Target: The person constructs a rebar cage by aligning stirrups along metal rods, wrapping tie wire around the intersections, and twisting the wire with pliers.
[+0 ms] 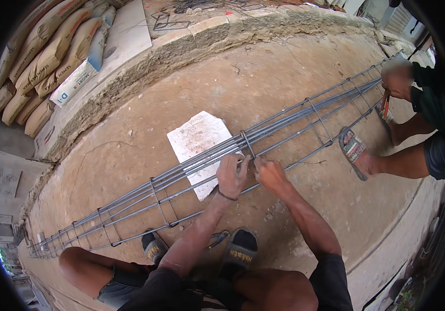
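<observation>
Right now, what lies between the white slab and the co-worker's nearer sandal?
In the head view: the rebar cage, over brown ground, with the left hand and right hand at its bars.

So your rebar cage (271, 127) runs across in front of you, near left to far right, right over the slab (194, 135), which sticks out mostly on the far side. Your left hand (231, 176) and right hand (271, 175) sit side by side at the cage's middle. Co-worker (437, 103) is at the right end; stacked cement bags (51, 52) are far left, beyond the concrete ledge (207, 39).
</observation>
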Demonstrator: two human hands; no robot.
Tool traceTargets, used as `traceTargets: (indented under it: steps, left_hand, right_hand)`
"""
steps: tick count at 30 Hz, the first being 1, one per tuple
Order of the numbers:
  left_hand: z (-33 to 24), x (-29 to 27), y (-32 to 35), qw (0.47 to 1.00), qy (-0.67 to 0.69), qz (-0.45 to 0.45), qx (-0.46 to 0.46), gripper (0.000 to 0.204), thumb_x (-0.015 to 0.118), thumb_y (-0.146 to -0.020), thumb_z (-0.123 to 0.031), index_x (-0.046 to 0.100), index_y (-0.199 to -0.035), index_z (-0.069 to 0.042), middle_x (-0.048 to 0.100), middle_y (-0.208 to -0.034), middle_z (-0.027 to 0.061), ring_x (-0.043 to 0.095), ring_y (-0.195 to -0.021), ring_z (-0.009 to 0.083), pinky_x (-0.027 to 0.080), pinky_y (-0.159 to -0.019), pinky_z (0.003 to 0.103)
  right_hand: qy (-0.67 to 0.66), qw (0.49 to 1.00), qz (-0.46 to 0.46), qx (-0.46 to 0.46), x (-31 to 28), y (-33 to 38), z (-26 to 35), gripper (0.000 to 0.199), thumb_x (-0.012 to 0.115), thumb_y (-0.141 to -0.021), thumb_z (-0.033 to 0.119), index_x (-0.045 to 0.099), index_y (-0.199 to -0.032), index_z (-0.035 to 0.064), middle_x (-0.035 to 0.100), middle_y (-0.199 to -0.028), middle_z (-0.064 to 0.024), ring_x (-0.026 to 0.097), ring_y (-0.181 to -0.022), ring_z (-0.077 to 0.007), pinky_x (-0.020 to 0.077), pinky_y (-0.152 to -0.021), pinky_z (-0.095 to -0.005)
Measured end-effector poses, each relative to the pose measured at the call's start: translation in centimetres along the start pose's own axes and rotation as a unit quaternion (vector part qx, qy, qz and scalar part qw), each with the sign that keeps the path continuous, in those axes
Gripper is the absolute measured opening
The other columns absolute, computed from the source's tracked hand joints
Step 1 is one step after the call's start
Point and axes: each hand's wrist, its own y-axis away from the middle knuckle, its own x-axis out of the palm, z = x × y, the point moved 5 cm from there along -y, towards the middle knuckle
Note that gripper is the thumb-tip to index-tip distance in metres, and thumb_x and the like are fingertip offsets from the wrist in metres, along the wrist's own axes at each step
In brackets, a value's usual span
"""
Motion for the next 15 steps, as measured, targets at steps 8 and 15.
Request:
traceTargets:
  steps: [8,15]
  left_hand:
    - [0.4,2.3,1.2,0.944,-0.055,0.188,0.266,0.056,0.055,-0.079,0.002,0.045,-0.133,0.008,0.048,-0.126,0.0246,0.048,-0.121,0.0393,0.042,-0.104,0.044]
    - [-0.9,4.4,1.5,0.934,-0.136,0.178,0.278,0.049,0.055,-0.079,-0.006,0.048,-0.123,0.015,0.049,-0.121,0.0265,0.049,-0.116,0.0394,0.043,-0.1,0.043]
  right_hand:
    - [0.005,0.999,-0.042,-0.018,-0.6,-0.2,0.9,0.021,0.059,-0.086,0.016,0.062,-0.097,-0.0014,0.068,-0.087,-0.0216,0.067,-0.071,-0.0398,0.0552,-0.063,-0.0483]
    - [-0.002,0.999,-0.033,-0.003,0.1,0.2,-0.1,0.017,0.057,-0.081,0.009,0.061,-0.094,-0.0009,0.068,-0.086,-0.0217,0.066,-0.072,-0.0397,0.0552,-0.063,-0.0481]
